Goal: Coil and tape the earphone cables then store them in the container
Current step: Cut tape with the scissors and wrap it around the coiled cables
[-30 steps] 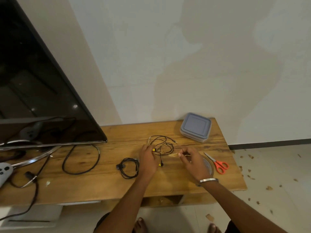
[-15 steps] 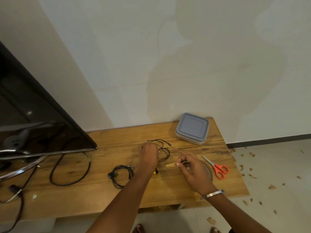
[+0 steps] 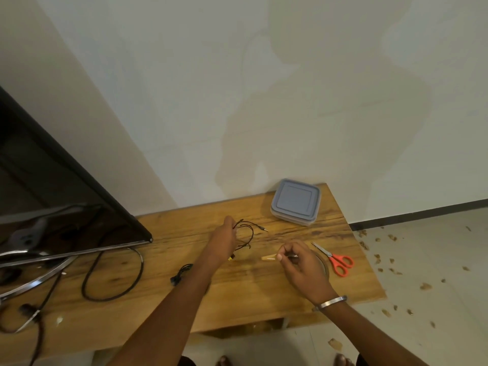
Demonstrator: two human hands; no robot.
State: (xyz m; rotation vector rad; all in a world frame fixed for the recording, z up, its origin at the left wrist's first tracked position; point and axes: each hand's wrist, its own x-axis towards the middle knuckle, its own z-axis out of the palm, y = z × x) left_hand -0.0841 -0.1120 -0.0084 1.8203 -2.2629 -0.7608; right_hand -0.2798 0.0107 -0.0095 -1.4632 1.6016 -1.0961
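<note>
You are looking at nothing that can be read: no text, label, brand or number is showing on the grey container (image 3: pixel 295 202), the orange-handled scissors (image 3: pixel 338 260) or the dark screen (image 3: pixel 52 186). If any print is sitting on them, it is perhaps too small to make out from the head view.

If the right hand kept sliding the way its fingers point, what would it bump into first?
The right hand points left, holding a strip of tape. Going straight on, it would probably first meet the earphone cable hanging from the left hand, though depth is unclear.
</note>
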